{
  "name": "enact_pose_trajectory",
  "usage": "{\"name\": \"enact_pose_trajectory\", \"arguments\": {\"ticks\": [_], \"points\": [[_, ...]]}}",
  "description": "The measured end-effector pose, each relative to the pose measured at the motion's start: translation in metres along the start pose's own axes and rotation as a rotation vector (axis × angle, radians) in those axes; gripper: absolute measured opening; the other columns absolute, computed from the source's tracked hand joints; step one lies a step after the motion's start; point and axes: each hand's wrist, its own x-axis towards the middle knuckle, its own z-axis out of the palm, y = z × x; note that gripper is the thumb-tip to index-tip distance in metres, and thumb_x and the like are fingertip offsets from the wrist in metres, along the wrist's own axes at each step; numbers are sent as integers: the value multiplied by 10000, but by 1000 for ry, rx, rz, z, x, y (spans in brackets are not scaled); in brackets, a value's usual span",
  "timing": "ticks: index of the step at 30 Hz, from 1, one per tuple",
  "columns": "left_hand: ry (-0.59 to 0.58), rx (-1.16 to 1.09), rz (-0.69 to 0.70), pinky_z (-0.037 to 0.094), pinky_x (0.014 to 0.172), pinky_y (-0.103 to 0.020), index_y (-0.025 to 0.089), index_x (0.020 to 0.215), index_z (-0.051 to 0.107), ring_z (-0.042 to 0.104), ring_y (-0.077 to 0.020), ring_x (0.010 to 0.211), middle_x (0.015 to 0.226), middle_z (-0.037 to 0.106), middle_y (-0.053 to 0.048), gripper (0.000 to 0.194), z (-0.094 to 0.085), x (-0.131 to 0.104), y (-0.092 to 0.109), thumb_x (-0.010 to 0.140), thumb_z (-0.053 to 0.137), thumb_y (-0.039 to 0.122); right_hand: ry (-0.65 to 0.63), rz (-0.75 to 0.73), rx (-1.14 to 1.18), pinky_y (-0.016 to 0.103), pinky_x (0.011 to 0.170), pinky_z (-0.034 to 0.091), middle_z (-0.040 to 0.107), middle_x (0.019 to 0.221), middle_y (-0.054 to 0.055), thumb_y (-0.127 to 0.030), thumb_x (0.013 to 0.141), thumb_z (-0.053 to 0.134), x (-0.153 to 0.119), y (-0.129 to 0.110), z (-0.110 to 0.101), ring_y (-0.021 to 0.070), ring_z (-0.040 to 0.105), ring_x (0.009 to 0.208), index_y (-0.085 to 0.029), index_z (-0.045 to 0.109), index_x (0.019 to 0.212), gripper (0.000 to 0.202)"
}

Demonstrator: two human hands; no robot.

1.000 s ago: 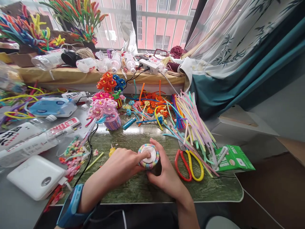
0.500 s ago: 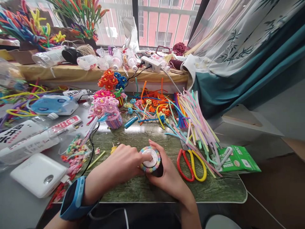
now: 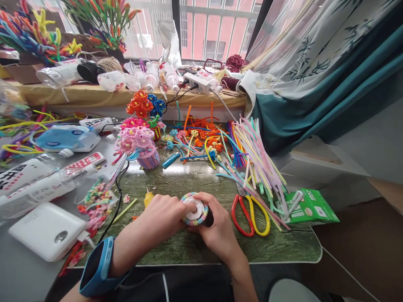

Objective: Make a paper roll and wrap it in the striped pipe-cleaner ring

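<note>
A small round pot (image 3: 194, 210) with a pastel beaded-looking rim and white filling inside is held above the green mat. My right hand (image 3: 217, 224) wraps round its right side, thumb and fingers closed on it. My left hand (image 3: 166, 214), with a blue watch on the wrist, presses a finger or thumb into the white filling; its other fingers are curled, partly hidden against the pot's left side. Behind my left hand a yellow-tipped tool (image 3: 148, 197) shows in part. Red and yellow handled scissors (image 3: 251, 214) lie right of my right hand.
Pipe cleaners (image 3: 258, 155) lie in a bundle at the right, by a green packet (image 3: 315, 206). Pink fuzzy flowers (image 3: 135, 138) stand in a pot behind. A white power bank (image 3: 48, 232), plastic bottles (image 3: 47, 182) and a black cable (image 3: 119, 188) are at the left.
The view has shifted slightly. My right hand's fingers have moved up over the pot's rim, and my left finger has moved a little left within the white filling.
</note>
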Motion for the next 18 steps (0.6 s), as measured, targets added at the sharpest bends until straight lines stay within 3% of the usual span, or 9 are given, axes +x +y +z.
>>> {"name": "enact_pose_trajectory", "arguments": {"ticks": [5, 12, 18], "points": [[9, 10, 5, 464, 693, -312, 290, 1075, 666, 709, -268, 826, 768, 692, -50, 215, 4, 1, 0, 915, 541, 220, -17, -25, -2, 361, 1016, 486, 638, 1234, 29, -96, 719, 744, -1, 1, 1, 223, 609, 1160, -287, 579, 1217, 558], [-16, 9, -54, 451, 667, -316, 293, 1050, 699, 711, -277, 769, 734, 686, -66, 248, -8, -4, 5, 901, 543, 172, -32, -24, -7, 379, 1042, 472, 633, 1266, 39, -138, 730, 757, 0, 2, 1, 235, 603, 1188, -278, 587, 1226, 544], [22, 32, -16, 473, 688, -347, 280, 1030, 696, 711, -298, 813, 763, 697, -74, 289, -8, -2, 7, 912, 474, 135, -27, -10, 0, 398, 1030, 485, 634, 1245, 46, -187, 741, 777, 2, 1, 0, 242, 610, 1166, -278, 595, 1223, 523]]}}
